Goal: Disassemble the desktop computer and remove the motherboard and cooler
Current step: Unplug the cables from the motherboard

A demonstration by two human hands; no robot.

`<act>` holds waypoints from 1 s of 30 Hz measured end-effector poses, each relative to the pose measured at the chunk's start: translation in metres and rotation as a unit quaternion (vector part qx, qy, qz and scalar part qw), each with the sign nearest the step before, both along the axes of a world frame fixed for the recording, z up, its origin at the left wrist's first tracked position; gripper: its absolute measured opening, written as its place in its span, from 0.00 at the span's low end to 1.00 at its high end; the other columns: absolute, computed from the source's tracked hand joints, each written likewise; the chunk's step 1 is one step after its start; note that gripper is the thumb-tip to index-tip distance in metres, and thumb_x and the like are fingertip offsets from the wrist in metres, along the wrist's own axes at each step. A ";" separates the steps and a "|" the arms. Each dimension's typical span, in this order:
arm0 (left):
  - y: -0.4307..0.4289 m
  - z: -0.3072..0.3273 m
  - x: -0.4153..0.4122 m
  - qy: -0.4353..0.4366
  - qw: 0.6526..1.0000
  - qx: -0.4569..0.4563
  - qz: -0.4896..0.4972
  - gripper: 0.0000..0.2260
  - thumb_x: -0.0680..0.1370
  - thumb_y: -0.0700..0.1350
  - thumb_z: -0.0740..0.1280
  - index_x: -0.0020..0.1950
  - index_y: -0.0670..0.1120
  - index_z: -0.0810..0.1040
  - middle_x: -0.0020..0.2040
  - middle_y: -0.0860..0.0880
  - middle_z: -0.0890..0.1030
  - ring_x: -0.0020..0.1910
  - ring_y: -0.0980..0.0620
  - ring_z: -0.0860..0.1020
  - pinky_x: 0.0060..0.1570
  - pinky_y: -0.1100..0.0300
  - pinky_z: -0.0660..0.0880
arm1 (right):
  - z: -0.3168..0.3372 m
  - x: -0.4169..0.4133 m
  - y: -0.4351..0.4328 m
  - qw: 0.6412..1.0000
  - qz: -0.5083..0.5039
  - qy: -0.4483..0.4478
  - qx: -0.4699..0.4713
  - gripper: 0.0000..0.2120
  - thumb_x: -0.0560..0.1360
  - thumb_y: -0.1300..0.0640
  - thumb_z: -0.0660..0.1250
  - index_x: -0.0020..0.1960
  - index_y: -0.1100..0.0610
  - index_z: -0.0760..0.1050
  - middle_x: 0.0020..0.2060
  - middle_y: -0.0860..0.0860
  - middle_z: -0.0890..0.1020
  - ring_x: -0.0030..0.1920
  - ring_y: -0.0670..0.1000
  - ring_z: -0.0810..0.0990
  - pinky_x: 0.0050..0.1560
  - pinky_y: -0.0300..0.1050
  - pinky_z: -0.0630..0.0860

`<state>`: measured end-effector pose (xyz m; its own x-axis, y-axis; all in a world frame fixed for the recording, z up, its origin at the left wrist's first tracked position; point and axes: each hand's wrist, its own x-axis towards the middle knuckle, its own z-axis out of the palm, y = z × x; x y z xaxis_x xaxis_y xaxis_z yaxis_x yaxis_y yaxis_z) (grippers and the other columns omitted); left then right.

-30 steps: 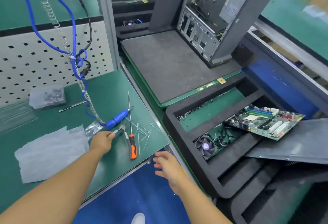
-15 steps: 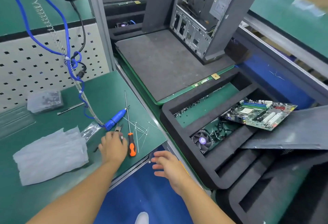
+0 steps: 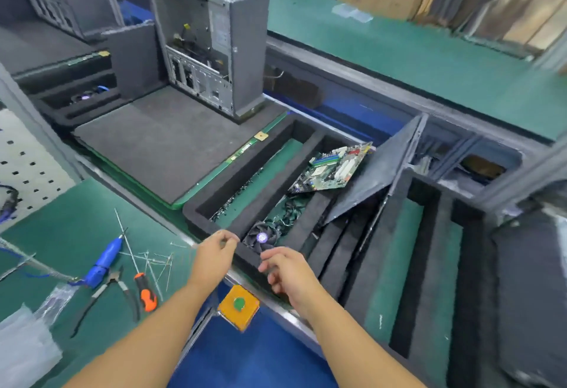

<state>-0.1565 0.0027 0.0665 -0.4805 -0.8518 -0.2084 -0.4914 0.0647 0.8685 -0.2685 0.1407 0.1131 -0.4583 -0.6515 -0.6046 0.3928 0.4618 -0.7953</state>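
Off the pliers [image 3: 113,288] now, my left hand [image 3: 214,257] has swung over to join my right hand [image 3: 288,274] at the near rim of the foam tray [image 3: 247,260], fingers [image 3: 227,236] of both loosely curled, empty. Just beyond, the cooler [image 3: 262,237] sits in a slot; the motherboard [image 3: 333,169] leans tilted farther back, the computer case [image 3: 211,50] upright behind.

Ahead of me the case [image 3: 211,50] stands on the mat [image 3: 153,148], the tray [image 3: 267,197] lies right of it with the motherboard [image 3: 333,169] tilted at its far end and the cooler [image 3: 262,235] lower down (the end nearest me), and the pliers [image 3: 110,289] and screwdriver [image 3: 144,291] lie on the bench [image 3: 76,209] at my left.
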 end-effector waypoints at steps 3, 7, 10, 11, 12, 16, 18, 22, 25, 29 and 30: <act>0.029 0.016 -0.046 0.008 0.998 0.002 -0.055 0.10 0.78 0.44 0.64 0.39 0.54 0.81 0.25 0.56 0.75 0.30 0.51 0.72 0.33 0.56 0.66 | 0.012 -0.033 0.039 0.999 -0.049 0.023 -0.006 0.13 0.72 0.65 0.57 0.49 0.58 0.79 0.34 0.51 0.82 0.26 0.47 0.68 0.25 0.37 0.59; 0.086 0.044 -0.118 0.050 0.988 -0.006 -0.143 0.14 0.79 0.44 0.62 0.39 0.57 0.81 0.25 0.49 0.75 0.26 0.51 0.71 0.31 0.55 0.67 | 0.032 -0.077 0.105 0.991 -0.129 0.033 -0.019 0.12 0.75 0.63 0.57 0.46 0.55 0.79 0.32 0.49 0.79 0.24 0.46 0.65 0.26 0.36 0.54; 0.141 0.070 -0.169 0.089 0.977 -0.029 -0.190 0.11 0.75 0.50 0.60 0.37 0.57 0.81 0.25 0.47 0.74 0.25 0.52 0.70 0.29 0.58 0.67 | 0.049 -0.108 0.161 0.979 -0.195 0.037 -0.044 0.11 0.76 0.63 0.58 0.45 0.55 0.78 0.31 0.50 0.77 0.24 0.46 0.61 0.25 0.36 0.52; 0.160 0.078 -0.183 0.107 0.973 -0.027 -0.203 0.12 0.73 0.52 0.59 0.37 0.56 0.81 0.24 0.48 0.72 0.24 0.52 0.69 0.27 0.60 0.66 | 0.055 -0.118 0.180 0.975 -0.213 0.040 -0.058 0.11 0.76 0.63 0.58 0.44 0.55 0.78 0.31 0.50 0.76 0.24 0.47 0.59 0.26 0.37 0.52; 0.181 0.085 -0.199 0.123 0.968 -0.022 -0.220 0.12 0.72 0.53 0.59 0.36 0.55 0.81 0.23 0.49 0.71 0.23 0.53 0.68 0.25 0.60 0.65 | 0.061 -0.128 0.203 0.969 -0.232 0.046 -0.073 0.10 0.76 0.63 0.58 0.44 0.55 0.78 0.30 0.51 0.76 0.24 0.47 0.59 0.26 0.37 0.51; 0.264 0.104 -0.251 0.150 0.943 -0.004 -0.296 0.14 0.72 0.55 0.59 0.36 0.50 0.80 0.24 0.51 0.69 0.24 0.53 0.65 0.26 0.60 0.62 | 0.083 -0.163 0.288 0.944 -0.307 0.069 -0.100 0.11 0.76 0.62 0.59 0.41 0.56 0.79 0.28 0.54 0.75 0.23 0.49 0.58 0.26 0.38 0.52; 0.304 0.110 -0.273 0.166 0.926 0.004 -0.338 0.14 0.74 0.54 0.60 0.36 0.48 0.79 0.24 0.50 0.67 0.25 0.52 0.64 0.26 0.61 0.61 | 0.088 -0.178 0.329 0.931 -0.341 0.077 -0.106 0.10 0.76 0.61 0.59 0.43 0.56 0.79 0.28 0.55 0.75 0.23 0.50 0.58 0.26 0.39 0.53; 0.381 0.123 -0.313 0.176 0.898 0.014 -0.404 0.14 0.73 0.55 0.60 0.39 0.48 0.80 0.25 0.49 0.68 0.26 0.50 0.64 0.26 0.60 0.60 | 0.093 -0.204 0.405 0.903 -0.391 0.094 -0.152 0.09 0.77 0.58 0.60 0.45 0.58 0.79 0.29 0.55 0.76 0.23 0.50 0.61 0.26 0.39 0.56; 0.436 0.134 -0.340 0.171 0.873 -0.015 -0.457 0.14 0.73 0.57 0.60 0.40 0.50 0.80 0.29 0.50 0.75 0.28 0.52 0.70 0.31 0.57 0.69 | 0.098 -0.225 0.460 0.878 -0.430 0.117 -0.174 0.10 0.77 0.58 0.61 0.44 0.57 0.80 0.30 0.55 0.77 0.23 0.50 0.63 0.25 0.38 0.58; 0.500 0.136 -0.373 0.153 0.847 -0.061 -0.506 0.10 0.77 0.57 0.60 0.45 0.56 0.80 0.39 0.54 0.81 0.34 0.49 0.76 0.35 0.56 0.73 | 0.104 -0.252 0.528 0.849 -0.473 0.138 -0.193 0.10 0.78 0.58 0.62 0.43 0.56 0.80 0.30 0.54 0.77 0.24 0.49 0.65 0.24 0.39 0.60; 0.515 0.133 -0.381 0.144 0.843 -0.073 -0.513 0.07 0.78 0.54 0.61 0.47 0.58 0.79 0.40 0.55 0.81 0.32 0.51 0.75 0.33 0.59 0.72 | 0.104 -0.258 0.543 0.844 -0.480 0.141 -0.193 0.10 0.79 0.59 0.61 0.44 0.57 0.80 0.31 0.54 0.77 0.24 0.49 0.66 0.23 0.39 0.61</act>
<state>-0.5379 0.5178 0.1996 -0.9928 0.0370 0.1143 0.1188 0.4443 0.8880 -0.5263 0.6833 0.2174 -0.9774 -0.0221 -0.2100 0.2078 -0.2766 -0.9382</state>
